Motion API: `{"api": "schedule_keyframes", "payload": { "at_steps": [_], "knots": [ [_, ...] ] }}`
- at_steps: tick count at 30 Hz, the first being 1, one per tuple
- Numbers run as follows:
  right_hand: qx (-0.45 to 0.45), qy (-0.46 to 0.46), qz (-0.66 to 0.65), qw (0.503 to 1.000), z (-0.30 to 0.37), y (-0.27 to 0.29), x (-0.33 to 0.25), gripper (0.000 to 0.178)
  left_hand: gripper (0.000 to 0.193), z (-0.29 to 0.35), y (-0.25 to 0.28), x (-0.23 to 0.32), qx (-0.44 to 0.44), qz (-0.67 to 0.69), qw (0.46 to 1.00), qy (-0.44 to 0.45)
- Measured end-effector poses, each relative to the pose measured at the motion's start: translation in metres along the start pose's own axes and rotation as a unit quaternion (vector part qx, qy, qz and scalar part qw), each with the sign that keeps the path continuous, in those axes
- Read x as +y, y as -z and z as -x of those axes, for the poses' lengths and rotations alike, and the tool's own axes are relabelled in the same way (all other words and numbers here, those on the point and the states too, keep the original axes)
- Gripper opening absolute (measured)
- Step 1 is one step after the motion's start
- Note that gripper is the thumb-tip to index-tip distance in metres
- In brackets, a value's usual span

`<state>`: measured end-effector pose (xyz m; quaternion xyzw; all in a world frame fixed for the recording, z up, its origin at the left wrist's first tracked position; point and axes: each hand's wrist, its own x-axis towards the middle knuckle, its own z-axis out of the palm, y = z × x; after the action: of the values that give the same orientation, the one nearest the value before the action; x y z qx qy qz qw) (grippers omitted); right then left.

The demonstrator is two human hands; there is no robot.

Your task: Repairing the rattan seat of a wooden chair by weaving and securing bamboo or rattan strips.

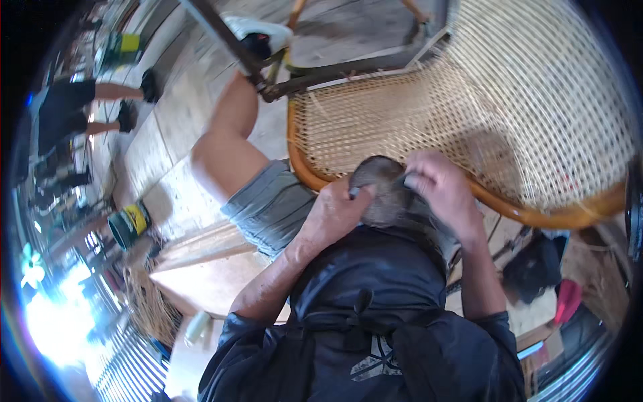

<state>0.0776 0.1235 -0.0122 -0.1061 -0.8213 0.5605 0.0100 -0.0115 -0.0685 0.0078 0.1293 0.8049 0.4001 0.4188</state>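
A woven cane chair (pixel 375 120) with an orange-brown rattan rim lies tipped in front of me, its rim reaching my lap. Between my hands, at the chair's near rim, is a rounded brown-grey thing (pixel 383 194) with a dark upper edge; blur hides its kind. My left hand (pixel 335 213) is closed at its left side, thumb and fingers pinched around something small and dark. On the other side my right hand (pixel 443 191) has its fingers curled near the rounded thing's right edge, with a dark bit at the fingertips that I cannot make out.
A dark metal bar frame (pixel 321 79) stands beyond the chair seat. To the left are a green bucket (pixel 128 226), a bundle of cane strands (pixel 151 298) and a pale bottle (pixel 197 328). Another person (pixel 63 114) stands far left. A black bag (pixel 534 268) lies at right.
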Motion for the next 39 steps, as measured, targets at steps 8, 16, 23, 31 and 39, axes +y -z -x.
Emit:
{"api": "schedule_keyframes", "payload": {
  "at_steps": [8, 16, 23, 31, 39],
  "knots": [
    [-0.243, -0.226, -0.074, 0.940, -0.169, 0.014, 0.073, 0.010, 0.041, -0.017, 0.043, -0.043, 0.220, -0.007, 0.964, 0.147],
    [-0.421, -0.140, 0.068, 0.894, -0.189, -0.057, 0.071, 0.018, 0.051, -0.071, 0.037, -0.032, 0.218, -0.058, 0.959, 0.172],
    [-0.417, -0.099, 0.174, 0.886, -0.192, -0.078, 0.061, 0.022, 0.046, -0.068, 0.029, -0.038, 0.205, 0.011, 0.971, 0.120],
    [-0.290, 0.019, -0.042, 0.956, -0.161, -0.083, 0.087, 0.027, 0.043, -0.080, 0.035, -0.049, 0.245, -0.089, 0.963, -0.076],
    [-0.040, -0.111, -0.335, 0.935, -0.153, -0.093, 0.091, 0.022, 0.020, -0.104, 0.033, -0.038, 0.059, 0.490, 0.847, 0.198]
  ]
}}
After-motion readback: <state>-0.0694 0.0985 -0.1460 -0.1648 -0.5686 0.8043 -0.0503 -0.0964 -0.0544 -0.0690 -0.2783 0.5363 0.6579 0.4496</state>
